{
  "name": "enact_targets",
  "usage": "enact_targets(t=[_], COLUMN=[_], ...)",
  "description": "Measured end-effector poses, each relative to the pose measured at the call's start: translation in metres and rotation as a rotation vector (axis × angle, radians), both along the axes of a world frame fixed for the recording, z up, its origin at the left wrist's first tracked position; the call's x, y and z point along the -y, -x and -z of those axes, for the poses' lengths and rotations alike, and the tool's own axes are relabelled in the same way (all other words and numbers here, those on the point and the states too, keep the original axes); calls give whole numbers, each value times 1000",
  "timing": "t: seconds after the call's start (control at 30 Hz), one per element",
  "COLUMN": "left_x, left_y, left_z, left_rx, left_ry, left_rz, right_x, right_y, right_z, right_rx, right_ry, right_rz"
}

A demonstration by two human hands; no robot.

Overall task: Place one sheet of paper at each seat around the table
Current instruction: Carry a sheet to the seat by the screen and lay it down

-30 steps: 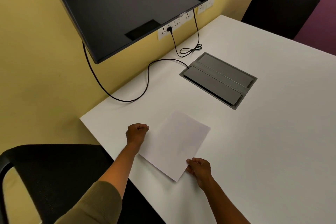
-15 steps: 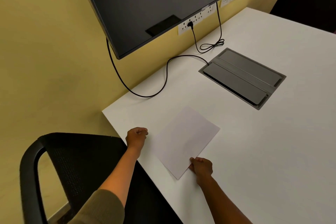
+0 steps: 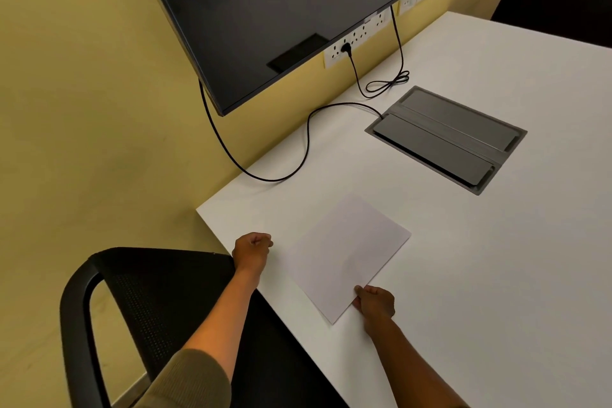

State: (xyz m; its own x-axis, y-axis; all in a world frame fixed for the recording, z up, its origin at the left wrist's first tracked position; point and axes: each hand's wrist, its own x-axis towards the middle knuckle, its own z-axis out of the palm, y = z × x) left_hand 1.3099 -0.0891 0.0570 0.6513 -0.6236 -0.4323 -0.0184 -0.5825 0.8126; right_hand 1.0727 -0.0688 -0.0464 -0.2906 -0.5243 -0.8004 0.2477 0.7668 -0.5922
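Note:
A white sheet of paper (image 3: 347, 255) lies flat on the white table (image 3: 480, 275), near its front-left corner. My right hand (image 3: 376, 305) pinches the sheet's near right edge, close to the bottom corner. My left hand (image 3: 252, 250) is curled into a loose fist at the table edge, left of the sheet, apart from it and holding nothing. A black mesh chair (image 3: 145, 305) stands at this seat, below the table edge.
A dark wall screen (image 3: 281, 16) hangs over the table's far left end. A black cable (image 3: 298, 159) loops across the table to a grey recessed cable box (image 3: 447, 137). A wall socket strip (image 3: 357, 36) sits on the yellow wall.
The view has shifted left, bringing more of the chair into sight. My left hand has moved off the sheet's left edge to the table edge. My right hand keeps its pinch.

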Motion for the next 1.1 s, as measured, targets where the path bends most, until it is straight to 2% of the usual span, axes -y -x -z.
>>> enact_targets(t=[0.77, 1.1], left_x=[2, 2], left_y=[7, 17], left_z=[-10, -15], left_rx=[18, 35], left_ry=[-9, 10], left_rz=[25, 49], right_x=[-3, -17], right_y=[10, 27], right_z=[-5, -7], right_rx=[13, -105], right_ry=[-15, -52], right_rz=[-19, -147])
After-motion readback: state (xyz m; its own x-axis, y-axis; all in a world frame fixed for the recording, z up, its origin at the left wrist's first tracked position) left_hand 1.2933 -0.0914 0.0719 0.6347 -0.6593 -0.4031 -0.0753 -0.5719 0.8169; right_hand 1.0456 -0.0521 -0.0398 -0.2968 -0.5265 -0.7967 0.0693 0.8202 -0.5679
